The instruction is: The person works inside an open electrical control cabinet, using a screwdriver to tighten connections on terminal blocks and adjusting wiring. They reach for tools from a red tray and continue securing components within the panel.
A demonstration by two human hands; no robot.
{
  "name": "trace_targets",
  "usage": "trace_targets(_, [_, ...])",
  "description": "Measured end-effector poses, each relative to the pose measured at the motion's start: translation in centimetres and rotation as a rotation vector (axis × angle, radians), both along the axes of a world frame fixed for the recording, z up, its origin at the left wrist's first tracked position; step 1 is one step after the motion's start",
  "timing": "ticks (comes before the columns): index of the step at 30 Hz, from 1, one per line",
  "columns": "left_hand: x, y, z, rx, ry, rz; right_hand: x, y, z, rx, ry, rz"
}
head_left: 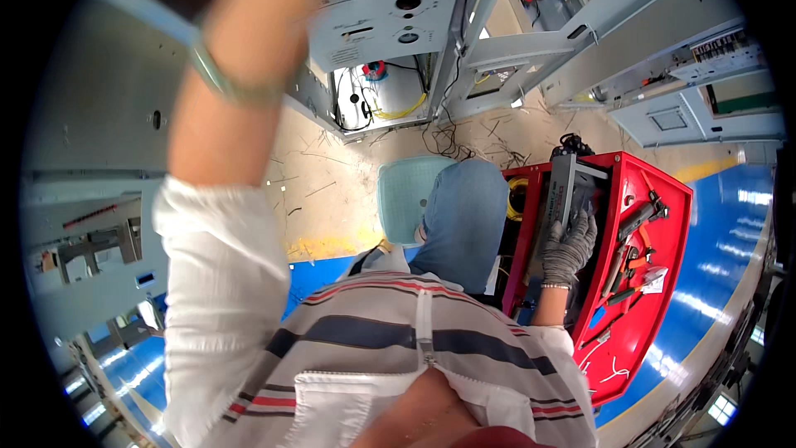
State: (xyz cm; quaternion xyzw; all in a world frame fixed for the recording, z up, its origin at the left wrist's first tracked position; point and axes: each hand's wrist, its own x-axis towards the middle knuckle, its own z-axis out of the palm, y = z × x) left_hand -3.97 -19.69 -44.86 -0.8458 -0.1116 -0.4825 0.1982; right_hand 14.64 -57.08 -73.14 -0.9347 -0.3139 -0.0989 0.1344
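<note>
Grey-gloved right hand [569, 250] rests on grey box [565, 187] in red tool cart [676, 199], fingers curled over it, grasp loose. Left hand out of view above raised forearm; grip cannot tell. Better close fingers firmly before lifting.

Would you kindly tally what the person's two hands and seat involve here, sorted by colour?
Red: 1, the tool cart
Grey: 2, the glove on the right hand and the grey box it reaches into the cart for
Green: 2, the stool seat and the bracelet on the raised left arm, whose hand cannot be seen
Total: 5
</note>
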Motion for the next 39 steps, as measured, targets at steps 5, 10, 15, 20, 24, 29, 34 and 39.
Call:
trace_targets(5, [-19.3,-6.8,-23.0,-1.028,0.477,0.202,-3.9,-4.9,3.2,0.041,-0.144,-0.020])
trace_targets(10, [-43.6,-16.0,-35.2,-1.745,0.151,0.872,-4.3,-10.8,3.7,-0.100,-0.038,-0.343])
trace_targets(15, [-55.0,-29.7,-48.8,-2.051,-0.071,1.158,-3.1,-11.3,1.6,-0.256,0.062,-0.382])
trace_targets(20, [-48.6,-30.3,-50.2,-2.187,-0.096,0.739,-4.2,-12.4,2.1,-0.297,0.040,-0.282])
trace_targets(24, [-42.9,-29.5,-47.4,-2.166,-0.109,0.437,-4.4,-13.3,2.9,-0.311,0.102,-0.284])
trace_targets(29, [-43.3,-29.6,-47.1,-2.154,-0.073,0.379,-3.1,-14.1,2.4,-0.352,0.156,-0.242])
trace_targets(34, [-49.4,-29.9,-50.6,-2.061,0.042,0.430,-3.0,-14.7,1.6,-0.279,0.141,-0.187])
trace_targets(39, [-46.1,-25.3,-51.2,-1.798,0.350,0.398,-2.7,-16.9,-0.2,-0.347,0.133,-0.165])
